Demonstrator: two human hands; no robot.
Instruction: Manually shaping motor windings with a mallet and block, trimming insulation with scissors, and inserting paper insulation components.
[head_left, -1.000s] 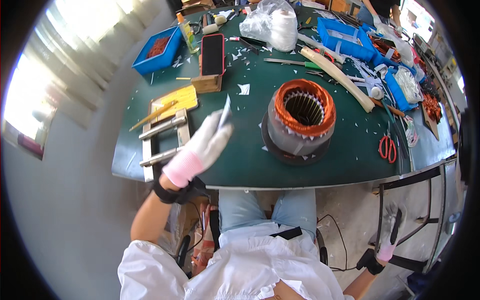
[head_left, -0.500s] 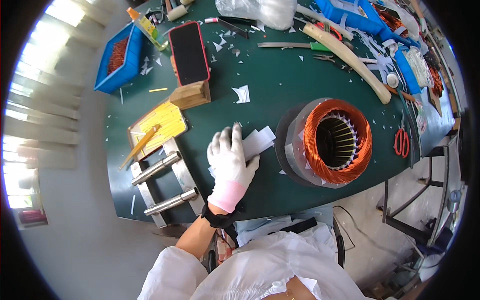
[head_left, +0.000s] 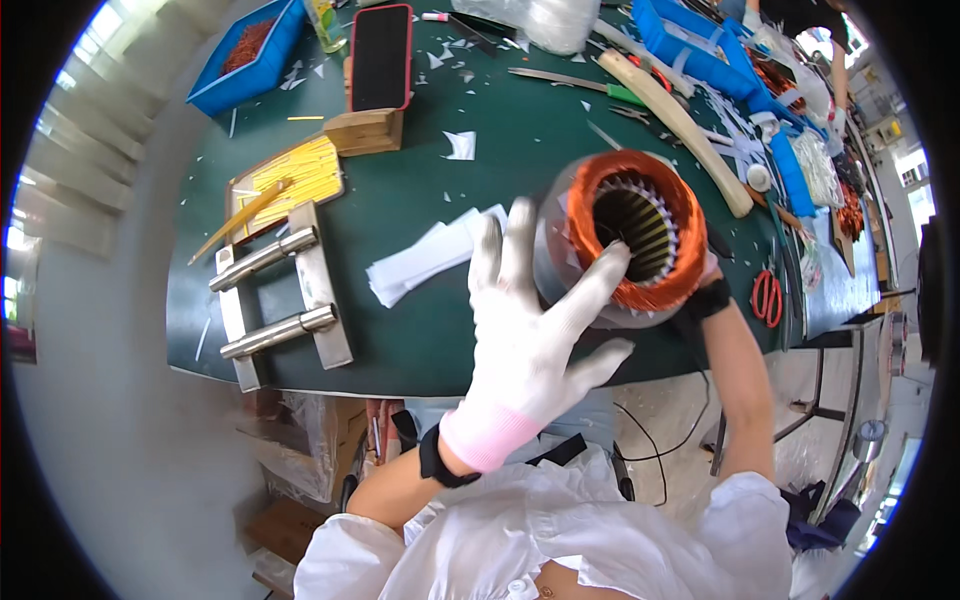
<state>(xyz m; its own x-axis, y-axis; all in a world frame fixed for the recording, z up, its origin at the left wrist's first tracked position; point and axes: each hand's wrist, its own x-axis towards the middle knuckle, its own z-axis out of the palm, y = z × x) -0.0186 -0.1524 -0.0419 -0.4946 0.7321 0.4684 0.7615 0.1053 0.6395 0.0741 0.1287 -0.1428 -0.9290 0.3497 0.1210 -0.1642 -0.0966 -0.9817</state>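
Note:
My left hand, in a white glove with a pink cuff, is spread open at the near left side of a motor stator. Its index finger reaches over the rim of orange copper windings, and the thumb points right. At the stator's far right side is my right hand, mostly hidden behind the windings, so its fingers do not show. White insulation lines the slots inside the ring. Left of the stator, overlapping white paper strips lie on the green table, partly behind my left fingers.
A metal frame with two round bars lies at left, beside a tray of yellow strips. A phone leans on a wooden block. Red scissors, a curved wooden stick and blue bins are at right. Another person's arm shows beyond.
My left hand has left the paper strips and moved right to the stator. My right arm has come into view at the stator's right side. The whole view has shifted.

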